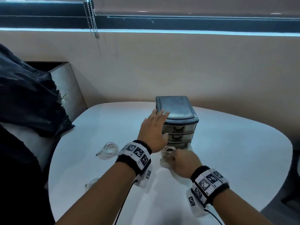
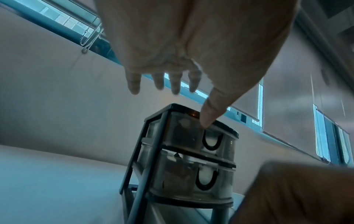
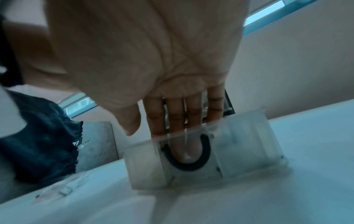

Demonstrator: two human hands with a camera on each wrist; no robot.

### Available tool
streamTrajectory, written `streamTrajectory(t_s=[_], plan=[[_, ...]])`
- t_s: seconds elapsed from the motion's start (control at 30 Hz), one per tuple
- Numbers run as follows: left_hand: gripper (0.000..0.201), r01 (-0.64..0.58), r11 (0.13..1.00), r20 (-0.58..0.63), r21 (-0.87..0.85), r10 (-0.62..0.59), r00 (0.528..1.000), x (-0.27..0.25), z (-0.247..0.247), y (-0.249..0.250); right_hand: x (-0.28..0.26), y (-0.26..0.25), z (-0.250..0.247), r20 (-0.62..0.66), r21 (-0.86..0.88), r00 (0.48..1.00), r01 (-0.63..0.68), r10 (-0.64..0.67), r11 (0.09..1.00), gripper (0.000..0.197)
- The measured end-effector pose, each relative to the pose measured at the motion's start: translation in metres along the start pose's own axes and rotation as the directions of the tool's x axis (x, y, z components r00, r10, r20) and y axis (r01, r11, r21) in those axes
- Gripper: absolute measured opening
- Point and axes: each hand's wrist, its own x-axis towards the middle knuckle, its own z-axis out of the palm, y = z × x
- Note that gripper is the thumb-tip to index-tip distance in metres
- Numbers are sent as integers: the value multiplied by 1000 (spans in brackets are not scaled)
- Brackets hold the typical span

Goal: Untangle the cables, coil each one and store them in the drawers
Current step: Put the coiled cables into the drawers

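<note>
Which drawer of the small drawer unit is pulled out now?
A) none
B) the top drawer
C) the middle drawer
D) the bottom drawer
D: the bottom drawer stands out from the drawer unit, with the right hand at its front; the two drawers above sit flush in the left wrist view.

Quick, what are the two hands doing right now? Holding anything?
Left hand: open, fingers spread, holding nothing, by the top of the drawer unit.
Right hand: fingers reach into the pulled-out bottom drawer; whether they grip anything cannot be told.
</note>
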Motion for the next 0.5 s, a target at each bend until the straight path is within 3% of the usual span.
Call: streamTrajectory(t_s=[0.07, 0.17, 0.3, 0.4, 0.5], plan=[[72, 16, 1000, 73, 3, -16, 997, 1, 1, 1, 3, -1, 9, 11, -59, 999, 37, -36, 998, 48], [70, 26, 998, 61, -63, -22, 998, 0, 4, -1, 24, 0, 24, -45, -50, 999, 11, -13, 999, 67], [65, 56, 993, 94, -108, -45, 995, 4, -2, 1, 45, 0, 30, 127, 86, 991, -60, 48, 995, 65], [65, 62, 994, 135, -95, -48, 990, 4, -7, 2, 47, 0, 30, 115, 145, 993, -45, 28, 988, 74], [64, 81, 987, 158, -142, -58, 986, 0, -10, 0, 38, 2, 28, 100, 161, 995, -29, 13, 987, 66]])
